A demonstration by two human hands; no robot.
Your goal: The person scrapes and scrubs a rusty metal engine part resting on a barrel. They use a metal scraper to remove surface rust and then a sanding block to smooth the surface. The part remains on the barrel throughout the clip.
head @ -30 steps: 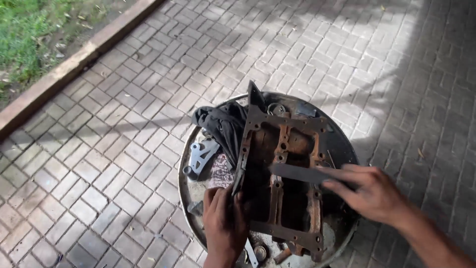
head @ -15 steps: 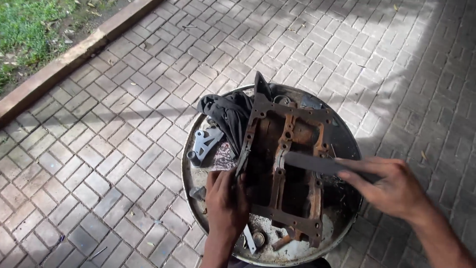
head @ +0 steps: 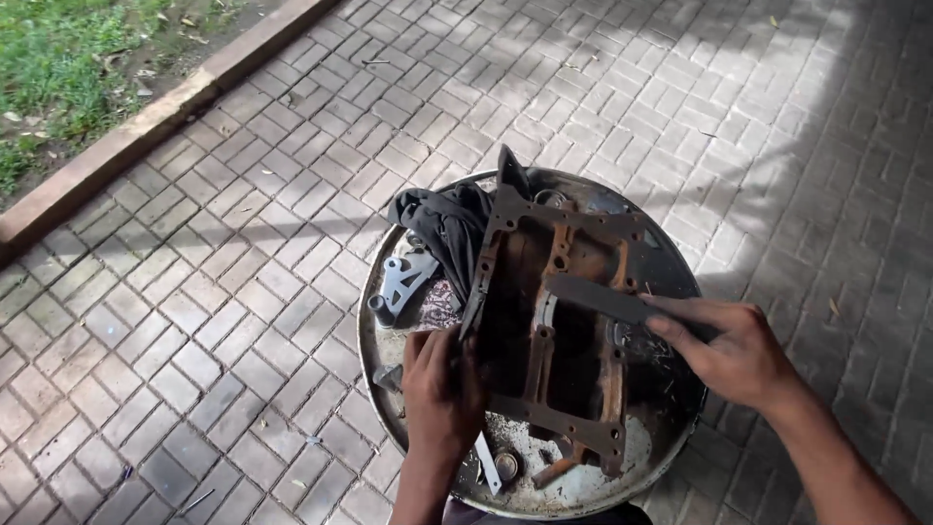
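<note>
Grey brick paving (head: 243, 292) across the frame, grass strip (head: 68, 68) upper left. Lower centre, round metal pan (head: 384, 350) holding a rusty engine frame (head: 554, 331), dark cloth (head: 447, 228), grey bracket (head: 398, 282). Left hand (head: 442, 394) gripping the frame's left edge. Right hand (head: 734, 350) grasping a flat dark blade (head: 598, 297) laid across the frame.

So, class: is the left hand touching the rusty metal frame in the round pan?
Touching. The head view shows the left hand gripping the rusty metal frame's near edge.
</note>
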